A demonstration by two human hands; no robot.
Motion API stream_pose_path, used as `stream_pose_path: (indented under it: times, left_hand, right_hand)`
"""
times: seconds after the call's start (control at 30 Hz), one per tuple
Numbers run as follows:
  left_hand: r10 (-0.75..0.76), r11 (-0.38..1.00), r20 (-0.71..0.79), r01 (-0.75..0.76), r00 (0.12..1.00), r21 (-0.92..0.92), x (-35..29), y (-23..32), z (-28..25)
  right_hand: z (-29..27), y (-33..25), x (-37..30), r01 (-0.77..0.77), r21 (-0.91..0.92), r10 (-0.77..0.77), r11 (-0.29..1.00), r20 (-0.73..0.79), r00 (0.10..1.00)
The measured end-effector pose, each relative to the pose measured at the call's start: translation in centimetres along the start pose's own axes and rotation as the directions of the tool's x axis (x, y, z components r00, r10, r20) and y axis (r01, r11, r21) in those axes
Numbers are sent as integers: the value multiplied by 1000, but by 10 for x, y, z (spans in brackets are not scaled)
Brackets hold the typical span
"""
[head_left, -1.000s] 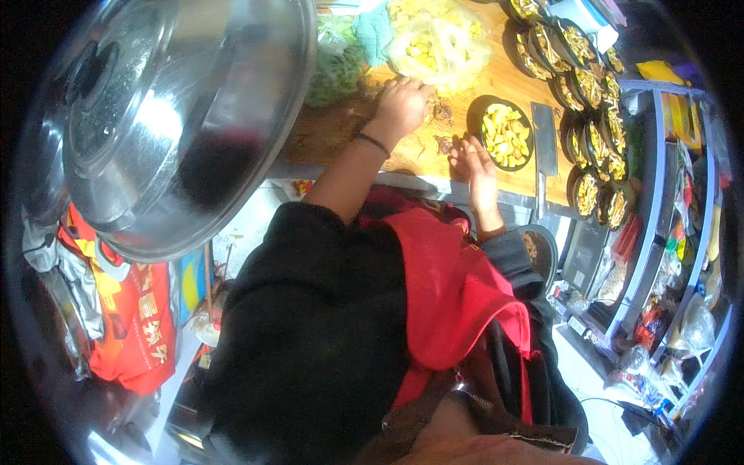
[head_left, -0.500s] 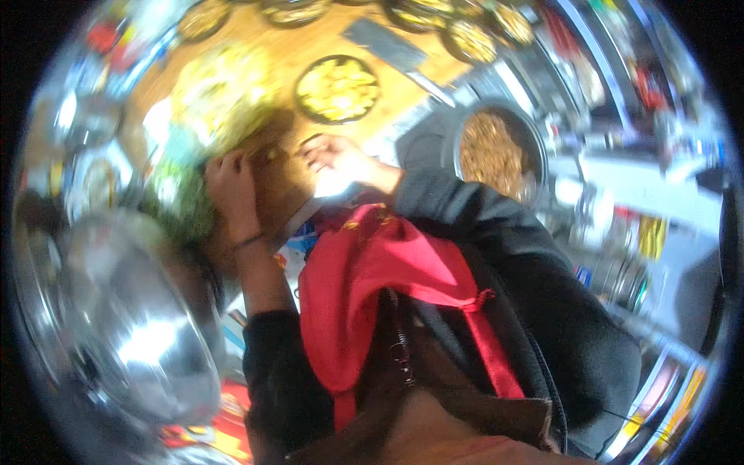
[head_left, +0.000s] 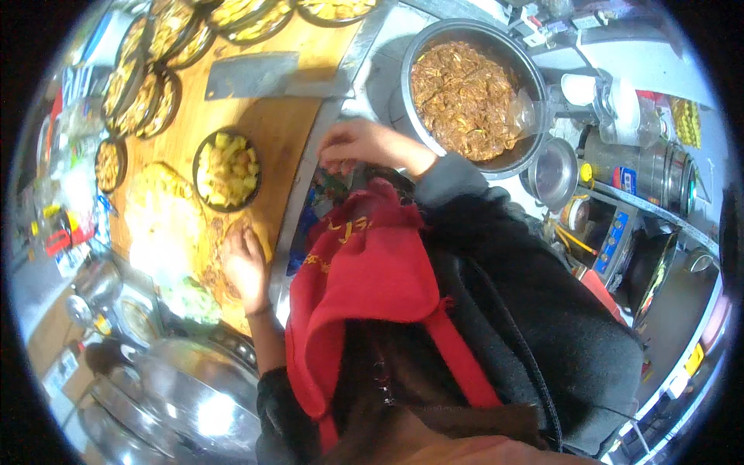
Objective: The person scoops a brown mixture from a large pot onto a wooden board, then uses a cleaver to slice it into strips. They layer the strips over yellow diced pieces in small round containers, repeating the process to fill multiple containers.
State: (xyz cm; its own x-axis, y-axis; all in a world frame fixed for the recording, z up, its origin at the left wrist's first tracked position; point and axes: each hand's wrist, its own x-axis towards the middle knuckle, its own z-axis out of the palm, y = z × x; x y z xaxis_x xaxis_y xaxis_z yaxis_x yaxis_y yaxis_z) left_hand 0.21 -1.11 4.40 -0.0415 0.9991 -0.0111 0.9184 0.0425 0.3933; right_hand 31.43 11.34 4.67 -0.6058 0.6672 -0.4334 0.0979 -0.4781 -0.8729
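Observation:
My left hand (head_left: 246,267) rests on the wooden board (head_left: 291,128), its fingers loosely stretched over small brown bits. Beside it lies a pale heap of shredded vegetable (head_left: 163,209), overexposed in the bright light. Just beyond my fingers stands a black oval dish (head_left: 226,169) filled with yellow chunks. My right hand (head_left: 364,146) hovers by the board's right edge, near my red apron (head_left: 364,271). Its fingers curl inward, and whatever they hold, if anything, is hidden.
A cleaver (head_left: 252,75) lies across the board, with several filled black dishes (head_left: 167,31) beyond. A large pot of brown saucy food (head_left: 465,101) stands to the right. A metal pan (head_left: 554,172) is next to it. Shiny steel bowls (head_left: 194,387) sit at lower left.
The whole view has swung, so the board sits further left and the pot shows fully. My hands are farther apart, the right one now off the board's edge.

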Motion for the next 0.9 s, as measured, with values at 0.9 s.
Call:
stream_pose_path:
  times: [0.9]
  left_hand:
    - [-395,857,128,315,910,408,0,-8,19]
  right_hand:
    - [-302,289,51,-342,-127,23,931,-916,401]
